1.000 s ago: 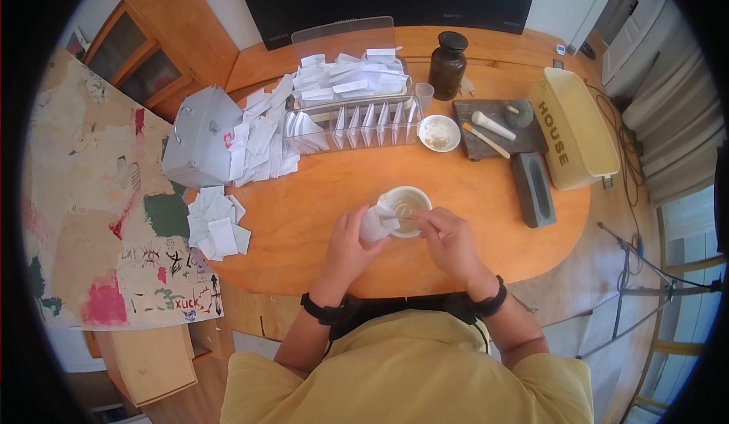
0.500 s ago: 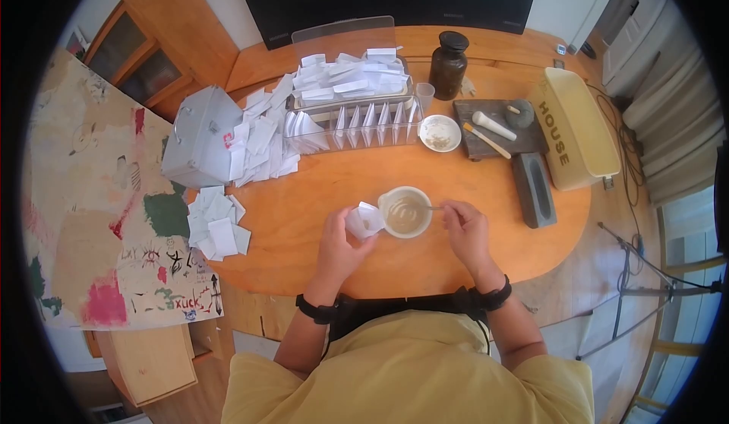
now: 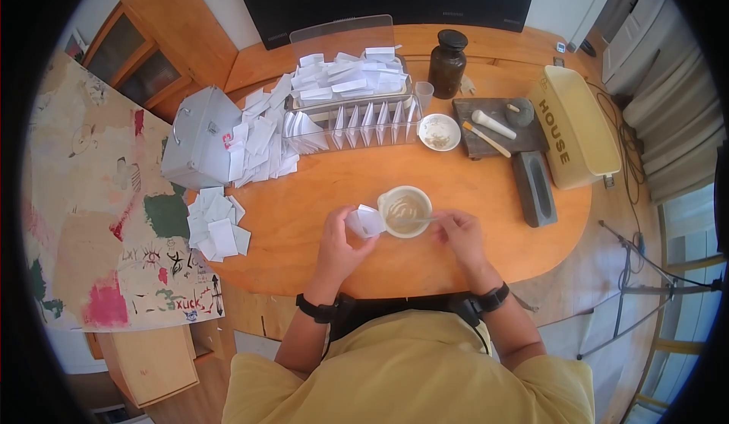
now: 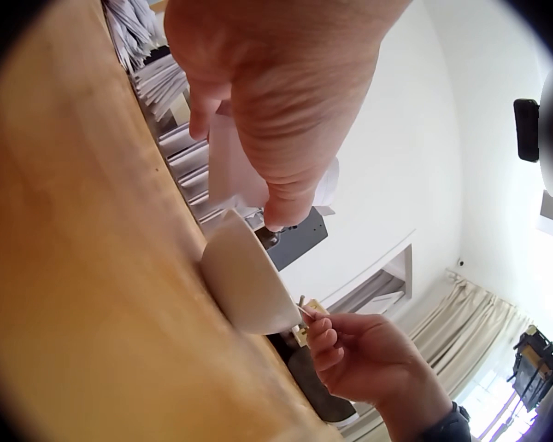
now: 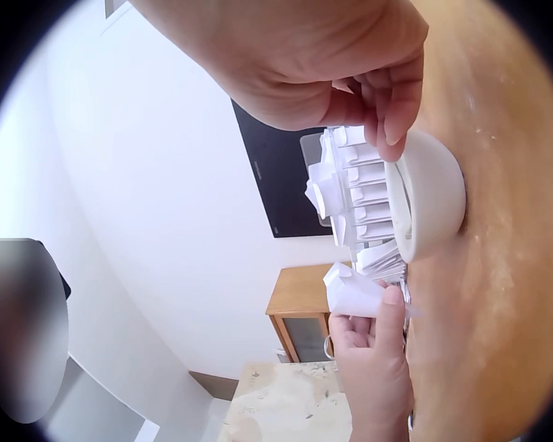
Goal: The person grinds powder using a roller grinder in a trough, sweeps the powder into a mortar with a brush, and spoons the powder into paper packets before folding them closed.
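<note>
A white bowl with a pouring lip, holding beige powder, stands on the table before me. My left hand holds a folded white paper packet by its sides, just left of the bowl rim. In the right wrist view the packet sits between the thumb and fingers. My right hand pinches the end of a thin grey utensil at the bowl's right rim. The utensil reaches in over the powder, and its far tip is hard to make out.
Loose white packets lie at left near a silver case. Behind the bowl stand a clear divided rack of packets, a powder dish and a dark jar. A dark stone trough and yellow bin stand right.
My right hand drew the utensil from the packet's mouth out to the right, then came back slightly over the bowl. My left hand shifted a little left with the packet.
</note>
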Available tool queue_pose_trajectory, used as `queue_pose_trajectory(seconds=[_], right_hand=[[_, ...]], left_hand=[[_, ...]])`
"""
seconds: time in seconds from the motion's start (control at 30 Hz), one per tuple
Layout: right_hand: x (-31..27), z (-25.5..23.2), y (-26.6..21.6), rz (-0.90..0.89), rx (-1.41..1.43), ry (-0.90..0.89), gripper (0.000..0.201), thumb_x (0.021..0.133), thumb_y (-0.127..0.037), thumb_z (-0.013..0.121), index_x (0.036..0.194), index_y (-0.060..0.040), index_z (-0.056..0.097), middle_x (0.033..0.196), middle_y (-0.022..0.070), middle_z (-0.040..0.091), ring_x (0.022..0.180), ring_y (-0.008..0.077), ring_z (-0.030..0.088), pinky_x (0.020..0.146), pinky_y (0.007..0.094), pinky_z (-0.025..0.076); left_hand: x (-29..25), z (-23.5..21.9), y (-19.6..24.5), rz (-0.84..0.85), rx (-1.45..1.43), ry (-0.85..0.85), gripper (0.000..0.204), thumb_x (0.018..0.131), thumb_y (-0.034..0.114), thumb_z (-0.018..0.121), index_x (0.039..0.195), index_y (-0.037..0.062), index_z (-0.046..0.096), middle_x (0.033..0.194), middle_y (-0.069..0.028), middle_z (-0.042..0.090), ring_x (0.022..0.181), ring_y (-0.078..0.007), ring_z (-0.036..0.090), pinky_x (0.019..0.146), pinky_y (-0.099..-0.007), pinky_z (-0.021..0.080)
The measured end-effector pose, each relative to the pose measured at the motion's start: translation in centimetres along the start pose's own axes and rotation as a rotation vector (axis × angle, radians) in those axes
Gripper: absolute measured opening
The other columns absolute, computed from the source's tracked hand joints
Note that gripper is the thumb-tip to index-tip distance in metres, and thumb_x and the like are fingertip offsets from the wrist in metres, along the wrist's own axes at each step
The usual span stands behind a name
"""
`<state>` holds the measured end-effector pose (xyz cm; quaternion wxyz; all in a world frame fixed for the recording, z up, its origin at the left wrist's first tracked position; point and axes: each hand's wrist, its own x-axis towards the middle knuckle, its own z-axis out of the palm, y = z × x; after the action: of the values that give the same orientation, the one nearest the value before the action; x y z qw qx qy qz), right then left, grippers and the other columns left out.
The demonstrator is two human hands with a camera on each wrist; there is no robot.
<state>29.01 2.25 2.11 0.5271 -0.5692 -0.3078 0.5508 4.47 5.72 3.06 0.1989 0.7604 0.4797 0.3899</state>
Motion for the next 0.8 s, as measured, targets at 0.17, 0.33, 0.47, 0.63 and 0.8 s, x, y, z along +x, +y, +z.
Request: queue_pose_trajectory(seconds=[0.17,0.33,0.47,0.63,0.8], right_hand=[[-0.3,-0.5,-2.0,-0.028,0.061,0.052,0.018,0.094,-0.011,0.055,0.095,0.0025,0.066,0.071,0.0052,0.063,0.057,0.011,0.061,0.051,0.0218,0.047],[-1.1,0.1,-4.3,-0.064,0.064,0.012,0.018,0.095,-0.013,0.055,0.096,0.0023,0.066,0.072,0.0043,0.063,0.058,0.0106,0.06,0.053,0.022,0.046],[-1.4,1.0,-5.1,-0.067,0.072,-0.027,0.018,0.094,-0.012,0.056,0.096,0.0024,0.067,0.071,0.0035,0.063,0.059,0.0102,0.059,0.053,0.022,0.046],[-1.3,1.2,-5.1,-0.062,0.092,-0.029,0.018,0.094,-0.012,0.056,0.097,0.0022,0.067,0.072,0.0036,0.063,0.059,0.0095,0.058,0.054,0.0218,0.046],[-1.5,1.6,-4.4,-0.097,-0.007,-0.067,0.016,0.095,-0.008,0.054,0.098,0.0005,0.067,0.074,0.0028,0.064,0.062,0.0085,0.06,0.055,0.0207,0.048]], left_hand=[[-0.1,0.1,0.0,-0.01,-0.03,-0.017,0.063,0.069,0.014,0.08,0.12,0.0013,0.045,0.115,-0.0188,0.054,0.106,-0.035,0.055,0.089,-0.0403,0.047],[0.0,0.3,0.1,-0.01,-0.018,-0.075,0.06,0.07,0.014,0.08,0.119,0.0011,0.047,0.114,-0.0197,0.054,0.104,-0.0358,0.055,0.089,-0.0407,0.047],[0.1,0.4,0.5,0.0,0.002,-0.082,0.06,0.07,0.015,0.08,0.119,0.0002,0.048,0.113,-0.0175,0.055,0.104,-0.032,0.056,0.088,-0.0376,0.047],[-0.1,0.5,0.5,-0.025,-0.006,-0.085,0.061,0.07,0.015,0.08,0.12,0.0001,0.048,0.113,-0.0179,0.055,0.104,-0.0326,0.056,0.088,-0.0379,0.047],[0.2,0.7,0.8,-0.011,-0.005,-0.105,0.062,0.07,0.015,0.08,0.121,0.0002,0.048,0.113,-0.0185,0.055,0.104,-0.0335,0.056,0.088,-0.0385,0.047]])
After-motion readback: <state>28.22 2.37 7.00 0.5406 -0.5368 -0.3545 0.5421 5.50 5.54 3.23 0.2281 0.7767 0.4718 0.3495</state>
